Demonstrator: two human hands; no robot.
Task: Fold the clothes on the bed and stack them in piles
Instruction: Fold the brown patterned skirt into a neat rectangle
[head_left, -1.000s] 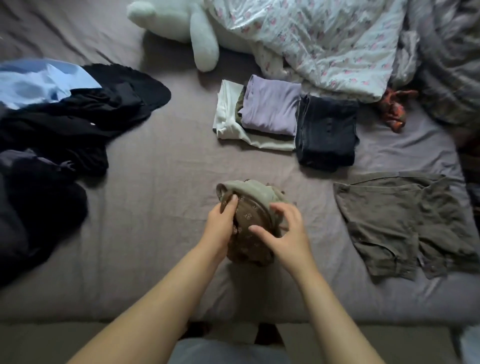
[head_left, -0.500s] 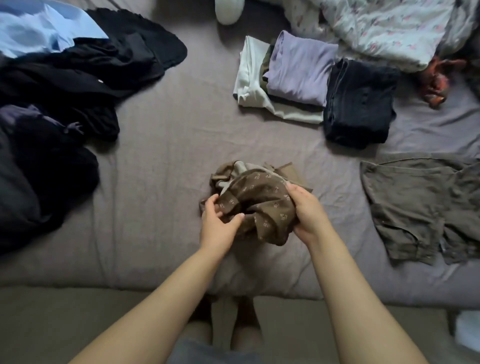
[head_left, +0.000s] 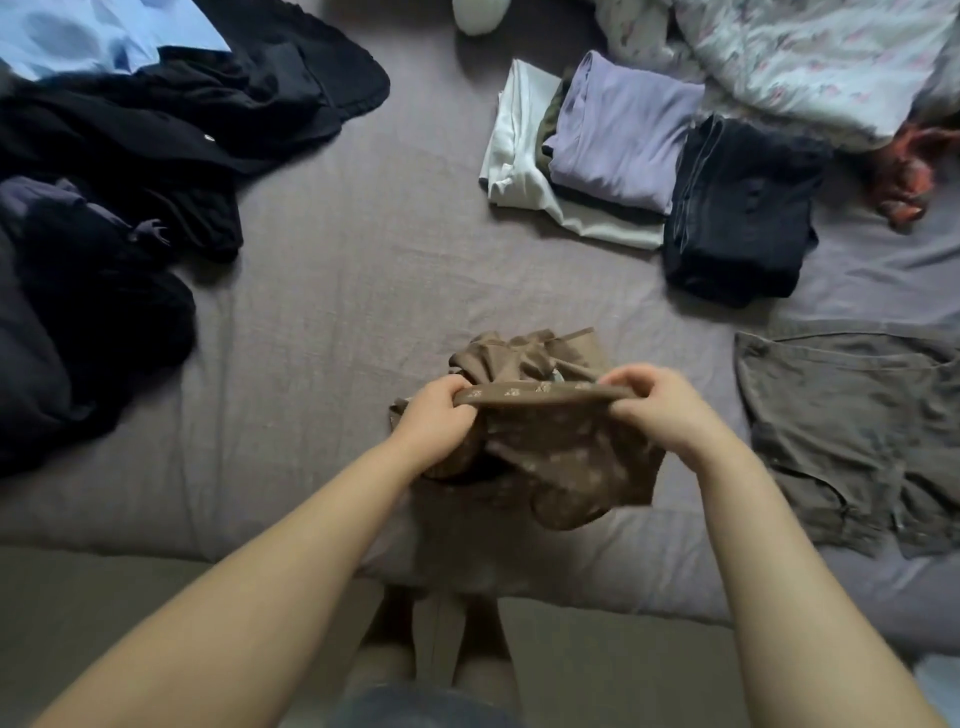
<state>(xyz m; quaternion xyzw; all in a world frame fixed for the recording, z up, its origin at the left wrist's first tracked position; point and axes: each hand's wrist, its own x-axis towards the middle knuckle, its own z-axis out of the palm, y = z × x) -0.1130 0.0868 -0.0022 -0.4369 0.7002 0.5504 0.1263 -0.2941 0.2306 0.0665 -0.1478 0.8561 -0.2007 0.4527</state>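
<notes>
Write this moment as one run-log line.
fold | both hands: left, right grip brown garment hem | two folded piles behind

You couldn't see your fingertips: on both the left hand (head_left: 435, 415) and the right hand (head_left: 658, 410) they curled under the brown patterned garment (head_left: 561, 447), whose lower folds blurred together, so its type was unreadable. The dark clothes pile (head_left: 104, 218) ran off the left edge, the blue garment (head_left: 93, 31) off the top. The olive shorts (head_left: 852, 441) were cut by the right edge. In the folded stack, the lilac top (head_left: 623, 135) covered most of an olive piece and the white one (head_left: 514, 140). The white plush object (head_left: 478, 15) showed only a tip. The orange item (head_left: 904, 176) was partly under the floral duvet (head_left: 810, 57); unidentifiable.
</notes>
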